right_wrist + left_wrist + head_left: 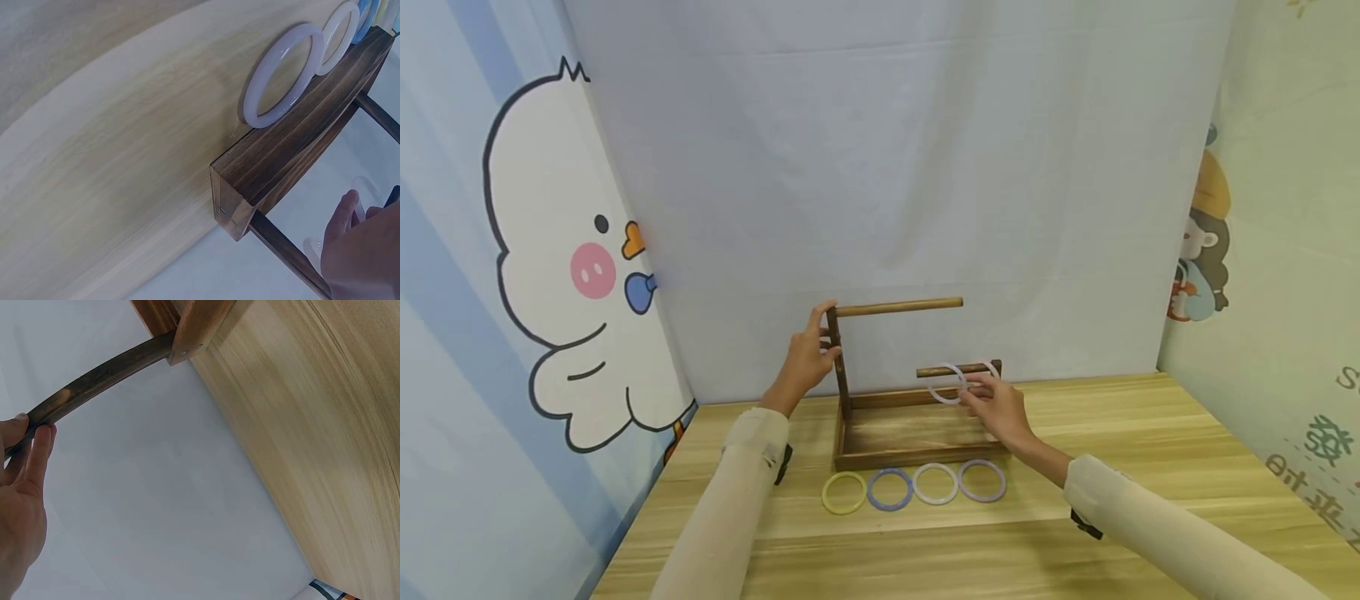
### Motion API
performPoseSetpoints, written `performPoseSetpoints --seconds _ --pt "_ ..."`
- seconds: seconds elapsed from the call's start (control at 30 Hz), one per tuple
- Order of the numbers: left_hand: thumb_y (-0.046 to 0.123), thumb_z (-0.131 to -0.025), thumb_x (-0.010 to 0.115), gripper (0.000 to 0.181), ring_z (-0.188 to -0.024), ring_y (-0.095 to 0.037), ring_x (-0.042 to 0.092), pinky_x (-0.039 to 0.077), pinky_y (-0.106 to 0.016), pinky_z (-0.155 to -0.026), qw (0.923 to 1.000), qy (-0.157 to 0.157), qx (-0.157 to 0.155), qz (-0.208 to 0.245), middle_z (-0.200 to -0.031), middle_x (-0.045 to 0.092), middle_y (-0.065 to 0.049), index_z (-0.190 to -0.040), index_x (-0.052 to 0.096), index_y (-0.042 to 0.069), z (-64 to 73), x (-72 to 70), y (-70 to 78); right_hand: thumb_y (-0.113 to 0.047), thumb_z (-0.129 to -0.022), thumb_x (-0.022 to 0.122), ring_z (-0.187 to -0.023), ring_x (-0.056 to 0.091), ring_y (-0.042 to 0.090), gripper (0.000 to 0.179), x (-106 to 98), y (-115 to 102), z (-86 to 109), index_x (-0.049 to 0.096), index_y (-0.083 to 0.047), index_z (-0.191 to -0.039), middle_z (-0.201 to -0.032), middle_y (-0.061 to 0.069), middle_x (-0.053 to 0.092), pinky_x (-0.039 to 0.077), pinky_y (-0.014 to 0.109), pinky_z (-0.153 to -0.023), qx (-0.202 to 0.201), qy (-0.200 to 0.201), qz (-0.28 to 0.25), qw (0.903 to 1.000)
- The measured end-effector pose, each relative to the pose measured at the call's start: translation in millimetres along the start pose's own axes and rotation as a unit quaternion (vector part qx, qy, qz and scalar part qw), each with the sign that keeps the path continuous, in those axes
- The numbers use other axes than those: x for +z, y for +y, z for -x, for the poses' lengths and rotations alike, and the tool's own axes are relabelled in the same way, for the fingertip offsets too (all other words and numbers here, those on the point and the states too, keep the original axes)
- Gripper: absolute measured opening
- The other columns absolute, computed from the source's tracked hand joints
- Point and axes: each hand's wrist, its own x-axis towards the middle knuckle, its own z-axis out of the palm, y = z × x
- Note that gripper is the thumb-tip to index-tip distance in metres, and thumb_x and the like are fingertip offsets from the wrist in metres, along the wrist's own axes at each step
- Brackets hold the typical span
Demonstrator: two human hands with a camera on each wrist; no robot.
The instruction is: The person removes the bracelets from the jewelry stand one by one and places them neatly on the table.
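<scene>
A brown wooden rack [921,457] has a tray base, a tall post at the left with an upper rod [898,307], and a short post at the right with a lower rod [934,372]. My left hand [806,360] grips the tall post [94,381] near its top. Between thumb and fingers, my right hand [997,408] pinches a pale bangle [942,399] at the lower rod, whose free end shows past the ring's left side. A pale pink bangle [992,367] hangs on that rod by the short post, partly hidden by the right hand.
In front of the rack lie a yellow bangle [825,495], a blue bangle [891,507], a white bangle [935,502] and a lavender bangle [982,498] in a row on the wooden table [880,558]. A pale curtain [850,167] hangs behind the rack.
</scene>
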Motion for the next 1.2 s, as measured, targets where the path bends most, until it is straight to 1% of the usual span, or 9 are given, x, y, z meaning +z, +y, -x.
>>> performPoseSetpoints --seconds 0.13,0.3,0.43,0.53,0.6,0.67,0.77,0.97,1.2 --pt "-0.009 -0.093 0.071 0.085 -0.106 -0.042 0.073 0.064 -0.048 -0.085 1.0000 0.000 0.000 0.001 -0.123 0.069 -0.030 -0.159 0.028 0.024 -1.2 1.1 0.0 0.003 -0.097 0.070 -0.087 0.077 0.038 0.030 1 0 -0.1 0.066 0.012 -0.125 -0.104 0.030 0.074 0.065 0.045 -0.073 -0.001 0.000 0.000 1.0000" --pt "-0.010 -0.093 0.071 0.086 -0.105 -0.041 0.073 0.064 -0.047 -0.085 1.0000 0.001 0.002 0.002 -0.122 0.069 -0.031 -0.158 0.028 0.024 -2.2 -0.2 0.7 0.003 -0.097 0.071 -0.086 0.077 0.036 0.030 6 0 -2.8 0.067 0.011 -0.125 -0.104 0.030 0.074 0.065 0.048 -0.074 0.000 -0.007 -0.009 0.9999" --pt "-0.010 -0.092 0.071 0.086 -0.106 -0.041 0.073 0.064 -0.047 -0.085 1.0000 0.003 0.000 0.001 -0.122 0.069 -0.031 -0.159 0.029 0.025 -3.1 -1.3 0.7 0.002 -0.097 0.071 -0.084 0.078 0.034 0.028 11 -1 -4.9 0.068 0.010 -0.123 -0.103 0.029 0.075 0.066 0.045 -0.073 -0.003 -0.009 -0.012 0.9999" --pt "-0.011 -0.092 0.072 0.086 -0.105 -0.041 0.073 0.064 -0.048 -0.085 1.0000 0.003 0.003 0.000 -0.121 0.069 -0.031 -0.159 0.029 0.022 -3.8 -0.4 -0.7 0.001 -0.096 0.071 -0.081 0.078 0.031 0.027 14 -2 -5.2 0.069 0.009 -0.122 -0.101 0.028 0.075 0.066 0.043 -0.071 -0.002 -0.008 -0.013 0.9999" --pt "-0.010 -0.092 0.072 0.085 -0.105 -0.041 0.073 0.064 -0.047 -0.085 1.0000 0.002 0.004 0.000 -0.121 0.069 -0.031 -0.159 0.029 0.020 -4.0 0.7 -1.6 0.002 -0.096 0.071 -0.081 0.078 0.032 0.027 16 -2 -4.9 0.069 0.009 -0.122 -0.099 0.027 0.076 0.066 0.041 -0.070 -0.002 -0.009 -0.013 0.9999" --pt "-0.010 -0.092 0.072 0.085 -0.104 -0.041 0.073 0.064 -0.047 -0.084 1.0000 0.000 0.005 0.001 -0.121 0.070 -0.031 -0.159 0.029 0.019 -3.9 1.9 -2.5 0.002 -0.096 0.071 -0.083 0.077 0.037 0.028 18 -3 -4.3 0.068 0.010 -0.123 -0.099 0.028 0.075 0.066 0.039 -0.070 0.001 -0.013 -0.017 0.9998" --pt "-0.010 -0.092 0.072 0.085 -0.104 -0.041 0.073 0.064 -0.047 -0.084 1.0000 0.000 0.005 0.004 -0.121 0.069 -0.031 -0.159 0.029 0.021 -2.9 2.5 -2.9 0.002 -0.097 0.071 -0.087 0.076 0.042 0.029 21 -5 -3.8 0.067 0.011 -0.124 -0.101 0.030 0.074 0.066 0.037 -0.070 0.004 -0.021 -0.028 0.9994" --pt "-0.010 -0.093 0.071 0.086 -0.105 -0.042 0.073 0.064 -0.047 -0.085 1.0000 0.002 -0.001 0.007 -0.121 0.069 -0.031 -0.158 0.029 0.026 -0.3 1.3 -2.4 0.002 -0.097 0.070 -0.091 0.075 0.043 0.030 29 -12 -1.8 0.066 0.011 -0.126 -0.105 0.030 0.074 0.066 0.034 -0.072 0.013 -0.036 -0.040 0.9985" --pt "-0.010 -0.093 0.071 0.085 -0.105 -0.041 0.073 0.064 -0.047 -0.084 1.0000 -0.001 -0.004 0.001 -0.122 0.069 -0.031 -0.159 0.028 0.023 0.5 -0.8 2.7 0.003 -0.098 0.069 -0.090 0.074 0.046 0.033 39 -19 1.3 0.065 0.009 -0.129 -0.104 0.029 0.074 0.066 0.042 -0.073 0.001 -0.054 -0.025 0.9982"
